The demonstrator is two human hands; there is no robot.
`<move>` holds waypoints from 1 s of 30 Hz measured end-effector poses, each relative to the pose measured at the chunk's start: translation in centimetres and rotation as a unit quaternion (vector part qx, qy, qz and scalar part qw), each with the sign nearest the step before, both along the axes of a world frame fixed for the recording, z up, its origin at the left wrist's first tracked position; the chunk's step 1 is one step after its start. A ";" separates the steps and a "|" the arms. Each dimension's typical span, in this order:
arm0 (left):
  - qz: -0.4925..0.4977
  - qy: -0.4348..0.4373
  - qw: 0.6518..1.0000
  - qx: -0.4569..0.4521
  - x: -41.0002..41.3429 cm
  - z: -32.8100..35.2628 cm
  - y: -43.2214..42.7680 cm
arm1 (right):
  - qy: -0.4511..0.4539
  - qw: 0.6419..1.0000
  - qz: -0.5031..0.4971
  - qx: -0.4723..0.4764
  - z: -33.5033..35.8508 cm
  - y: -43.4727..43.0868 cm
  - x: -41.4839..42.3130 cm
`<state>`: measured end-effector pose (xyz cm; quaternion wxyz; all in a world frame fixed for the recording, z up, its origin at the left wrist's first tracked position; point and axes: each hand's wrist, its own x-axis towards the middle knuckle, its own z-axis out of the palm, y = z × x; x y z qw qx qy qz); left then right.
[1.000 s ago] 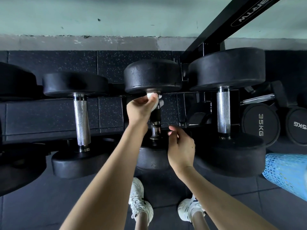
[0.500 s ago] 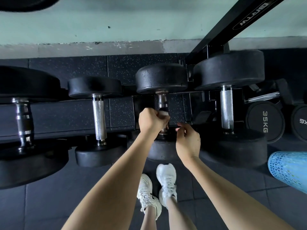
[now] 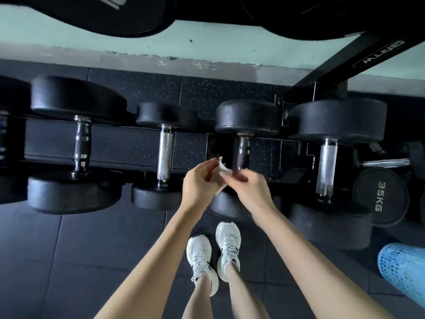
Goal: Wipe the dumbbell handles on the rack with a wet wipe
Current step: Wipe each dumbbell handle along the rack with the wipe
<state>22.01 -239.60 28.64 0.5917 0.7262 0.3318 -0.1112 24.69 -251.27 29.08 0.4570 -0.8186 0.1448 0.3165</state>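
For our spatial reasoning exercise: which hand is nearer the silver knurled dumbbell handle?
Left. The left hand sits just right of the silver knurled handle; the right hand is farther right, beyond the wet wipe both hold.

White figures "35KG" stand on the round black rubber dumbbell end [image 3: 380, 196] at the right, and a white-outlined oval on the slanted black metal rack beam [image 3: 335, 67] reads roughly "BRTW", its first letter unclear.
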 end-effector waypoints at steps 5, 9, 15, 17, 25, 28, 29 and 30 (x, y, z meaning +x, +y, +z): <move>-0.020 -0.008 0.999 0.036 -2.0 0.9 3.3 | 0.035 0.994 -0.039 0.095 0.5 2.9 1.1; 0.080 0.050 0.951 0.295 -4.6 1.4 7.2 | 0.006 0.998 -0.023 0.057 0.3 5.8 1.6; 0.158 0.058 0.930 0.328 -6.8 -2.0 11.5 | -0.103 0.983 0.121 -0.096 -1.4 12.2 2.6; 0.179 0.098 0.944 0.259 -6.6 -3.4 12.2 | -0.112 0.976 0.146 -0.113 -2.9 14.5 2.6; 0.176 0.105 0.966 0.161 -4.4 -6.1 11.5 | -0.027 0.992 -0.086 0.084 -6.6 16.6 -0.1; 0.176 0.110 0.962 0.175 -4.4 -6.6 11.2 | -0.030 0.988 -0.134 0.075 -7.7 17.0 0.1; 0.173 0.106 0.962 0.181 -4.4 -6.6 11.2 | -0.033 0.989 -0.125 0.073 -8.1 17.2 0.1; 0.169 0.106 0.962 0.185 -4.3 -6.6 11.2 | -0.046 0.991 -0.105 0.062 -8.4 17.4 0.1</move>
